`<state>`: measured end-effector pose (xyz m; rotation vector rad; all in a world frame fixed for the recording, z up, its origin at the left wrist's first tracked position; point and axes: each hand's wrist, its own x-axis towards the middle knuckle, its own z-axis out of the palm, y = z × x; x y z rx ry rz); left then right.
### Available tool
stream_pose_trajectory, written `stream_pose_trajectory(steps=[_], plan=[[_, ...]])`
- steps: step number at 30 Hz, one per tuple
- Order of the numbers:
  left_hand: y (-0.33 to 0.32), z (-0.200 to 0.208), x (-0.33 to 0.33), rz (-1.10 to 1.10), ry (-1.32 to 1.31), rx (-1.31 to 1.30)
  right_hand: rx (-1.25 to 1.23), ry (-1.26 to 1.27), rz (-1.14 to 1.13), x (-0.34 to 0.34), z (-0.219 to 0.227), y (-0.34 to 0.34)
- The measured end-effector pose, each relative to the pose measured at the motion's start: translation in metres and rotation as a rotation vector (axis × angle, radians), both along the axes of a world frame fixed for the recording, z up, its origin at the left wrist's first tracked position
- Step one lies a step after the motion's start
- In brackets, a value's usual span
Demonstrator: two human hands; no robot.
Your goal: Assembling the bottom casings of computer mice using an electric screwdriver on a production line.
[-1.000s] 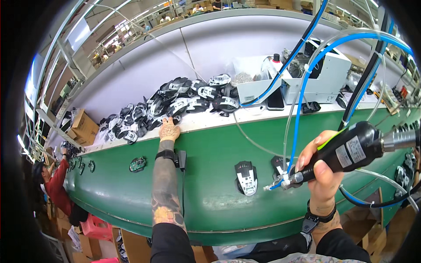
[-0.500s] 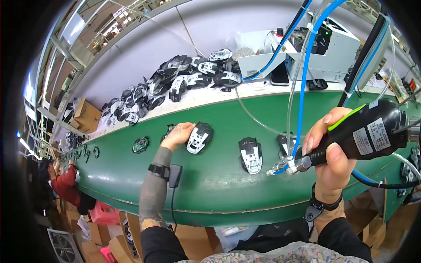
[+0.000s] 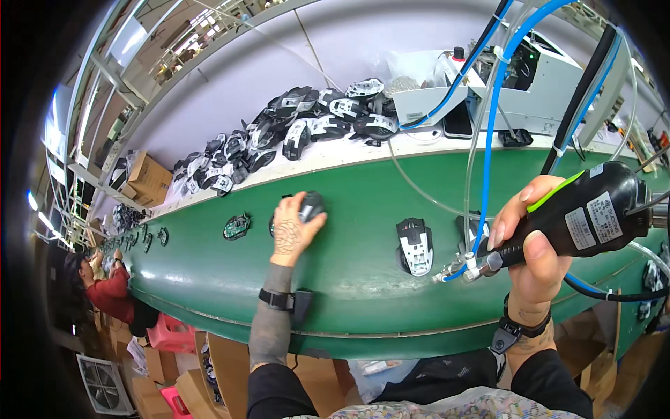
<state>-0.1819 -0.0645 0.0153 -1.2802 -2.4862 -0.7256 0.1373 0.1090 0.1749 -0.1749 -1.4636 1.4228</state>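
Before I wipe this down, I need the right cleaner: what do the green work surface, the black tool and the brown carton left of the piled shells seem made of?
Green work surface: probably rubber or plastic sheeting, smooth, with soft glare.
Black tool: likely moulded plastic, judging by its glossy highlights; silvery end, perhaps metal.
Brown carton: apparently matt cardboard, from its flat tan panels.

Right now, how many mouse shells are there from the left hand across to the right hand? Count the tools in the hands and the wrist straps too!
Mouse shells: 3 (one at the left hand, one in the open, one partly hidden by hoses)
Black tool: 1, in the right hand
Wrist straps: 2
Total: 6
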Motion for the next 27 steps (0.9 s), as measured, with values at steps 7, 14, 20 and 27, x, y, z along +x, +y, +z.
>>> stream_pose_trajectory(steps=[7,14,20,27], plan=[[-0.039,-0.006,-0.069,0.015,-0.196,-0.06,0.001,0.004,0.023,-0.003,0.0,-0.003],[-0.04,0.001,-0.061,-0.032,-0.294,-0.069,0.005,-0.01,0.001,-0.004,-0.003,0.0],[-0.046,-0.008,-0.057,-0.022,-0.19,-0.156,-0.011,0.004,0.006,-0.007,0.001,-0.002],[-0.024,0.008,-0.038,0.161,-0.202,-0.413,-0.006,0.027,0.022,-0.004,-0.003,0.001]])
